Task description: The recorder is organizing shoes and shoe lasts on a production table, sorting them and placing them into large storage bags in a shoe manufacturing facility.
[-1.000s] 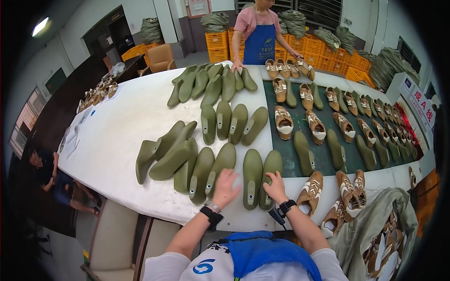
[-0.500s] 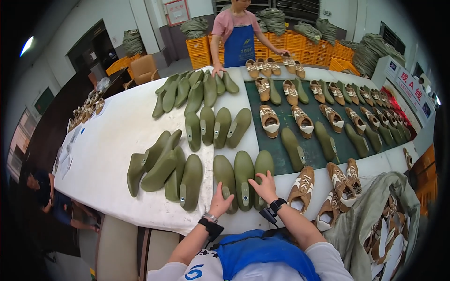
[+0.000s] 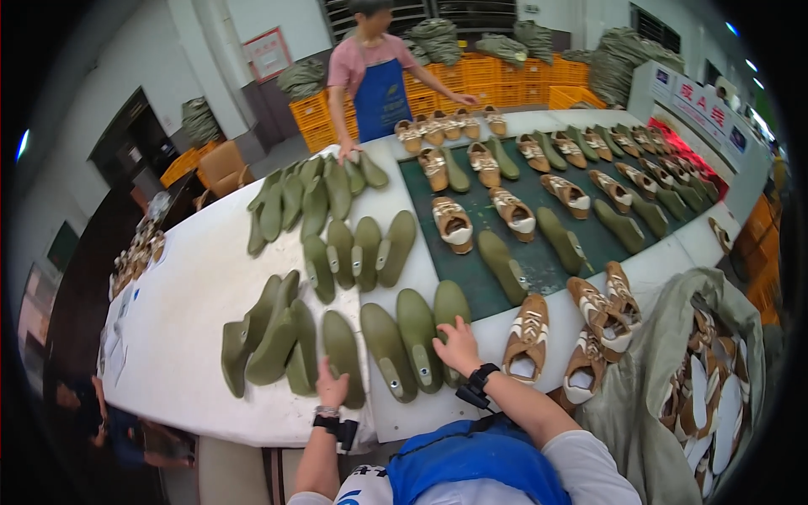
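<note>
Green shoe lasts stand in a row before me. My left hand (image 3: 332,385) is at the near left edge of one green shoe last (image 3: 342,345), its fingers stretched up along the side. My right hand (image 3: 459,348) has its fingers curled over the near end of the rightmost last in this row (image 3: 452,301). Between my hands are two more upright lasts, a left one (image 3: 385,341) and a right one (image 3: 416,324), side by side. Left of my left hand, several lasts (image 3: 282,341) lean together in a loose cluster.
A dark green conveyor belt (image 3: 471,279) carries brown sneakers and lasts. Loose sneakers (image 3: 528,332) lie right of my right hand, beside a grey-green sack (image 3: 627,396) of shoes. Across the white table (image 3: 181,295), a person in a blue apron (image 3: 381,99) touches a far group of lasts (image 3: 313,198).
My left hand has moved left from one last to the neighbouring one. My right hand stays at the rightmost last. The view has turned, and the person across has shifted an arm.
</note>
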The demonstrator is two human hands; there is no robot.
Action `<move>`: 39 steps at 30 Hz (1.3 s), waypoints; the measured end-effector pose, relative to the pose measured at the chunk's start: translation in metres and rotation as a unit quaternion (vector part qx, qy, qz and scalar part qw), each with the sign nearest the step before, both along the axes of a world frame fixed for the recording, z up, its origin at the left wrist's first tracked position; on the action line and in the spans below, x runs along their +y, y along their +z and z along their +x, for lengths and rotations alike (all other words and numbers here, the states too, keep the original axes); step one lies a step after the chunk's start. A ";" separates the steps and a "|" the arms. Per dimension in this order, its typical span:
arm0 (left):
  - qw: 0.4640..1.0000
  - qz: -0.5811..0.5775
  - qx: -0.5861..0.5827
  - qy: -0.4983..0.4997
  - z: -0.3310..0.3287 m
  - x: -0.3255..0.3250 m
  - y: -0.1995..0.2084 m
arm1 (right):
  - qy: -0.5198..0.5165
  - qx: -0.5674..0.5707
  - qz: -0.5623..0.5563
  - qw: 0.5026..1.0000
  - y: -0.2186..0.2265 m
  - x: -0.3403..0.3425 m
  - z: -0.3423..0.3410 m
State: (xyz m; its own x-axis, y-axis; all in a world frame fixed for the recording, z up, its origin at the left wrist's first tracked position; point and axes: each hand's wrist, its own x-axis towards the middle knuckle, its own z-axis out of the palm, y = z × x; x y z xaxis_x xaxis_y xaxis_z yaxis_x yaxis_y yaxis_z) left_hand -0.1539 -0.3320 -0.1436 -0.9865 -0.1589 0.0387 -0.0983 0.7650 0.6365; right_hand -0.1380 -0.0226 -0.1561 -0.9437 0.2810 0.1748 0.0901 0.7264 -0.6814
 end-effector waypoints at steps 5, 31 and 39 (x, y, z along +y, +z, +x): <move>0.981 0.171 -0.084 -0.045 0.001 0.025 0.000 | -0.030 0.001 -0.016 0.999 0.004 0.008 -0.001; 0.991 -0.015 0.026 0.129 -0.017 -0.045 -0.022 | -0.027 -0.014 -0.032 0.999 0.003 0.013 -0.004; 0.993 -0.092 0.076 -0.007 0.012 -0.022 -0.011 | -0.040 -0.002 -0.054 0.998 0.003 0.044 0.015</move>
State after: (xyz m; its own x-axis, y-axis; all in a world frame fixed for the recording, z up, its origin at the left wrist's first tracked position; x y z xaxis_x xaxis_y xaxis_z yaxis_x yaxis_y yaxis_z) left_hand -0.1417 -0.3536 -0.1547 -0.9692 -0.1208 0.2147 0.0006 0.8704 0.4923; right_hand -0.1228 0.0215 -0.1533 -0.9178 0.3730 0.1362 0.1474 0.6385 -0.7554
